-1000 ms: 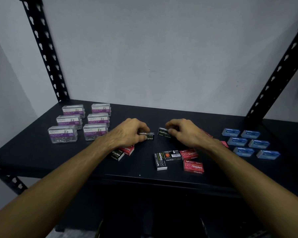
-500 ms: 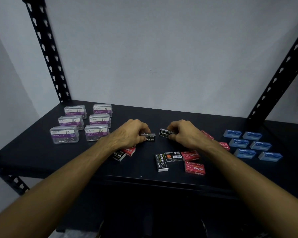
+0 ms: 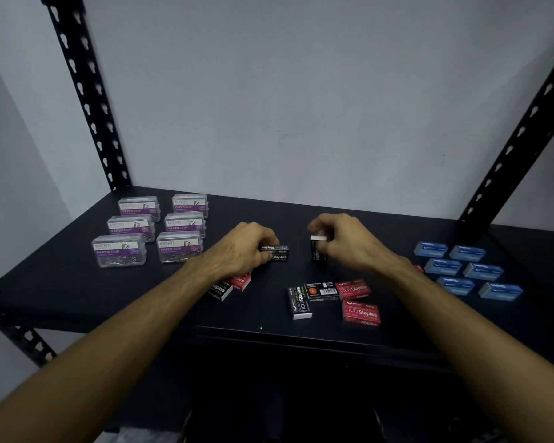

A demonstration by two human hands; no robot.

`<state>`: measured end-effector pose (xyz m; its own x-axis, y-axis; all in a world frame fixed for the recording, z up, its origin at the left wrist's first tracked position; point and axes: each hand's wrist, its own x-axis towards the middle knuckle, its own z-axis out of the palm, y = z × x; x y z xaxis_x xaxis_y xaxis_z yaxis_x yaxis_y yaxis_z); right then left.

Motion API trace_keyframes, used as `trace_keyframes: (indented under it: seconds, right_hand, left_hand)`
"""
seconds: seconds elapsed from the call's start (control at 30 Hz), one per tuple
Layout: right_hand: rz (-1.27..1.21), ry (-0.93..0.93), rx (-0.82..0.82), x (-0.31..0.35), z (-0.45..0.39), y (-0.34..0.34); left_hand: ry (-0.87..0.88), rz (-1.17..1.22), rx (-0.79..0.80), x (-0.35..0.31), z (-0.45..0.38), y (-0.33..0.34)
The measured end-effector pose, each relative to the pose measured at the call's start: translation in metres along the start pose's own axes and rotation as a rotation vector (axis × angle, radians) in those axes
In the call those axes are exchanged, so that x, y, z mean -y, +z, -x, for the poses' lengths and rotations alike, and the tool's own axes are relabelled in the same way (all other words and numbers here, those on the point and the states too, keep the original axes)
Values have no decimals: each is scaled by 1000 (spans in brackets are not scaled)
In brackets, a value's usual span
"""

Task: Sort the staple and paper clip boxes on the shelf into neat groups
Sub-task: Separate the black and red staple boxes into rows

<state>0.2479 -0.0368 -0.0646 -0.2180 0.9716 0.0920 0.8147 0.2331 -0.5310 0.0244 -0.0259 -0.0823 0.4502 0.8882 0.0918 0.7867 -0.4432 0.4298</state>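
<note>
1. Left hand (image 3: 240, 247): fingers curled over a flat-lying black staple box (image 3: 277, 253), gripping its left end. That box rests on the shelf (image 3: 61, 282), label up.
2. Right hand (image 3: 346, 243): pinches a second black staple box (image 3: 318, 252), stood on end with its pale end face up. Whether its lower end touches the shelf cannot be told.
3. The two held boxes are close but apart; the upright one is at 3 o'clock of the flat one.
4. At 6 o'clock of the left hand, partly under the wrist: a black box (image 3: 219, 290) touching a red box (image 3: 242, 280).
5. At 6 o'clock of the right hand: a loose cluster. Black box pointing toward the viewer (image 3: 299, 302), another black box crosswise (image 3: 322, 290), two red staple boxes (image 3: 354, 288) and (image 3: 361, 312).
6. At 9 o'clock, well apart: six clear paper clip boxes (image 3: 151, 230) in two columns of three.
7. At 3 o'clock, well apart: six blue boxes (image 3: 466, 271) in a two-by-three block. A red sliver (image 3: 419, 268) shows behind the right wrist.
</note>
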Motion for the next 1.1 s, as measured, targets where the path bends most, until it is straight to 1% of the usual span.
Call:
trace_keyframes:
  seconds: [0.23, 0.33, 0.47, 0.63, 0.73, 0.97, 1.1]
  right_hand:
    - [-127, 151, -2, -14, 6, 9]
    - [-133, 166, -7, -17, 10, 11]
    - [-102, 144, -1, -16, 13, 8]
    - [130, 55, 63, -10, 10, 4]
    - [197, 16, 89, -10, 6, 8]
    - [183, -32, 71, -13, -8, 15]
    - [180, -44, 41, -8, -23, 19]
  left_hand:
    - [-4, 15, -3, -1, 0, 0]
    - [-2, 15, -5, 0, 0, 1]
    - [-2, 16, -8, 2, -1, 2]
    - [8, 19, -26, 4, -3, 5]
    - [15, 16, -29, 6, -5, 6]
    - [-9, -6, -51, 10, -14, 2]
    - [-40, -75, -58, 14, -26, -4]
